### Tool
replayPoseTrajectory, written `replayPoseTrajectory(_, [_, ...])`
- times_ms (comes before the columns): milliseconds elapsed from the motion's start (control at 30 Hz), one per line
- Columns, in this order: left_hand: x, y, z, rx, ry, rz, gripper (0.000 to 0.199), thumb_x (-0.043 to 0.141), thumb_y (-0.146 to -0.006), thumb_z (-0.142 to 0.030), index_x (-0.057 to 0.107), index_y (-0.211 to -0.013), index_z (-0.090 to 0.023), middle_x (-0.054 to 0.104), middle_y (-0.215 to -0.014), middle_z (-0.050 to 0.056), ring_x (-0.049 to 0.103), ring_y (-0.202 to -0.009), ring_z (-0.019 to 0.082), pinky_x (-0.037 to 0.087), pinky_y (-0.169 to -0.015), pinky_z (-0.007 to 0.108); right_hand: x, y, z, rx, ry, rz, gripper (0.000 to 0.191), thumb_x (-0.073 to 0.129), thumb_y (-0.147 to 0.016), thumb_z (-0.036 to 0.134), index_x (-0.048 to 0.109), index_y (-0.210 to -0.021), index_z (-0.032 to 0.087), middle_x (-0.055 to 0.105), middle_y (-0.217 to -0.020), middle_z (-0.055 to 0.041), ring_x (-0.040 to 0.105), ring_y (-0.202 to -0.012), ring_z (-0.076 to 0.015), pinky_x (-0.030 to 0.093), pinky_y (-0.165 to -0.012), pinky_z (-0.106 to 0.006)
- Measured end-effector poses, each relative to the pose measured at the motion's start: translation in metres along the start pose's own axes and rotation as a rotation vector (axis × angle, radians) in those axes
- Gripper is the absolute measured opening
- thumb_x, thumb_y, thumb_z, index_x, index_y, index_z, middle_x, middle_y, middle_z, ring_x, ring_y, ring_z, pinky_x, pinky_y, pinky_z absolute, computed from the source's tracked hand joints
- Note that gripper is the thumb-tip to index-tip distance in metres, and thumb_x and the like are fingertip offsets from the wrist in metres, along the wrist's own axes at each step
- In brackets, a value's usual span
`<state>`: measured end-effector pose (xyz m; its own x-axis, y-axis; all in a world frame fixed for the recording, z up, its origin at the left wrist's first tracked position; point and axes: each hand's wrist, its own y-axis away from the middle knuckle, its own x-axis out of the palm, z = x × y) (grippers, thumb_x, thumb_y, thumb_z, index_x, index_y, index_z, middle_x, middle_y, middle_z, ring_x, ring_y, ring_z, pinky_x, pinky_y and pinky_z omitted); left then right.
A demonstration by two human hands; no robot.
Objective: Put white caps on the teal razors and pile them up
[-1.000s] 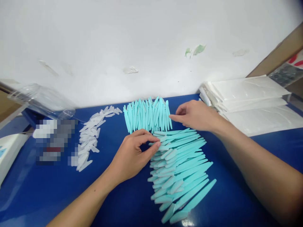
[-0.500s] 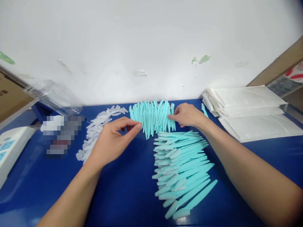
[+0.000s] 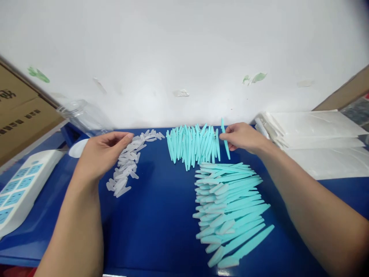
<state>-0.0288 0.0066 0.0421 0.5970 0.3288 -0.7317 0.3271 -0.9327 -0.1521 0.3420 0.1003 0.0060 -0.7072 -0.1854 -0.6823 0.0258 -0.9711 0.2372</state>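
My right hand (image 3: 243, 136) pinches one turquoise stick (image 3: 225, 142) upright, just right of a row of similar turquoise sticks (image 3: 191, 144) by the wall. Nearer to me lies a larger pile of turquoise sticks with whitish covers at their left ends (image 3: 230, 207). My left hand (image 3: 108, 150) is over the left edge of a heap of small translucent caps (image 3: 127, 163), thumb and fingertips pressed together. Whatever is between those fingertips, if anything, is too small to make out.
White plastic bags (image 3: 311, 125) are stacked at the right. On the left are a clear jar (image 3: 88, 117), a white round lid (image 3: 77, 149), a power strip (image 3: 31, 184) and cardboard boxes (image 3: 23, 115). A white wall (image 3: 184, 57) stands behind the table.
My left hand has moved left from the stick row to the caps. My right hand has taken one turquoise stick out to the right of the row. The view has shifted slightly.
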Motion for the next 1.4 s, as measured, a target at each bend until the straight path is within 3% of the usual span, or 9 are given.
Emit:
replayPoseTrajectory(133, [0.006, -0.014, 0.025, 0.147, -0.255, 0.036, 0.04, 0.07, -0.094, -0.054, 0.086, -0.109, -0.021, 0.082, -0.092, 0.003, 0.069, -0.072, 0.022, 0.048, -0.063, 0.03, -0.015, 0.042, 0.007, -0.173, -0.054, 0.052, 0.021, 0.064, -0.086, 0.026, 0.046, -0.075, 0.026, 0.07, -0.068, -0.0002, 0.067, -0.061, -0.0179, 0.048, -0.056, -0.03])
replayPoseTrajectory(267, [0.027, -0.028, 0.041, 0.269, -0.406, 0.078, 0.032, 0.068, -0.092, -0.046, 0.088, -0.103, -0.024, 0.081, -0.105, 0.01, 0.072, -0.086, 0.029, 0.05, -0.077, 0.037, -0.015, 0.076, -0.008, -0.419, 0.134, -0.049, 0.014, 0.06, -0.096, 0.037, 0.061, -0.086, 0.026, 0.051, -0.06, 0.0049, 0.04, -0.053, -0.0145, 0.033, -0.052, -0.031])
replayPoseTrajectory(433, [0.043, -0.03, 0.045, 0.34, -0.547, 0.117, 0.035, 0.062, -0.094, -0.044, 0.089, -0.102, -0.022, 0.077, -0.105, 0.016, 0.067, -0.099, 0.038, 0.049, -0.088, 0.046, -0.004, 0.087, -0.033, -0.621, 0.232, -0.04, 0.03, 0.058, -0.105, 0.046, 0.073, -0.12, 0.025, 0.072, -0.097, -0.0034, 0.056, -0.067, -0.017, 0.042, -0.063, -0.033])
replayPoseTrajectory(500, [0.045, -0.027, 0.042, 0.36, -0.572, 0.142, 0.036, 0.061, -0.096, -0.043, 0.088, -0.104, -0.022, 0.078, -0.107, 0.016, 0.067, -0.104, 0.04, 0.049, -0.09, 0.047, 0.0, 0.088, -0.034, -0.661, 0.266, -0.006, 0.039, 0.055, -0.108, 0.052, 0.074, -0.126, 0.022, 0.072, -0.099, -0.0055, 0.059, -0.07, -0.0181, 0.043, -0.067, -0.035])
replayPoseTrajectory(700, [0.05, -0.021, 0.031, 0.379, -0.581, 0.172, 0.035, 0.055, -0.098, -0.036, 0.084, -0.106, -0.017, 0.081, -0.105, 0.02, 0.069, -0.102, 0.042, 0.049, -0.09, 0.05, 0.005, 0.088, -0.026, -0.779, 0.335, -0.011, 0.05, 0.039, -0.115, 0.04, 0.075, -0.092, 0.016, 0.053, -0.072, -0.0025, 0.049, -0.063, -0.0172, 0.034, -0.061, -0.035])
replayPoseTrajectory(867, [0.047, 0.001, 0.003, 0.335, -0.414, 0.207, 0.038, 0.052, -0.105, -0.047, 0.079, -0.112, -0.02, 0.082, -0.1, 0.01, 0.073, -0.085, 0.028, 0.054, -0.076, 0.036, 0.007, 0.085, -0.029, -0.883, 0.272, -0.013, 0.042, 0.045, -0.115, 0.035, 0.074, -0.093, 0.016, 0.05, -0.071, 0.0002, 0.048, -0.062, -0.0145, 0.034, -0.06, -0.032])
replayPoseTrajectory(967, [0.053, 0.026, -0.022, 0.23, 0.067, 0.518, 0.039, 0.068, -0.097, -0.059, 0.081, -0.107, -0.024, 0.082, -0.092, 0.003, 0.073, -0.081, 0.021, 0.055, -0.072, 0.028, 0.009, 0.087, -0.027, -0.905, 0.263, 0.011, 0.041, 0.046, -0.114, 0.034, 0.076, -0.092, 0.015, 0.047, -0.069, 0.0015, 0.047, -0.061, -0.0142, 0.034, -0.059, -0.032])
replayPoseTrajectory(1033, [0.059, 0.04, -0.035, 0.183, 0.205, 0.62, 0.036, 0.072, -0.095, -0.059, 0.083, -0.104, -0.025, 0.082, -0.091, 0.002, 0.074, -0.083, 0.019, 0.056, -0.073, 0.027, 0.01, 0.089, -0.025, -0.91, 0.278, 0.021, 0.042, 0.047, -0.114, 0.034, 0.077, -0.094, 0.014, 0.051, -0.07, 0.0005, 0.05, -0.062, -0.0144, 0.035, -0.059, -0.033])
replayPoseTrajectory(1400, [0.07, 0.053, -0.046, 0.199, 0.244, 0.618, 0.024, 0.077, -0.095, -0.05, 0.087, -0.098, -0.028, 0.083, -0.087, 0.0, 0.072, -0.076, 0.016, 0.054, -0.064, 0.023, 0.012, 0.095, -0.027, -0.91, 0.317, 0.029, 0.042, 0.049, -0.113, 0.031, 0.079, -0.09, 0.012, 0.054, -0.07, 0.0002, 0.05, -0.058, -0.013, 0.034, -0.057, -0.032])
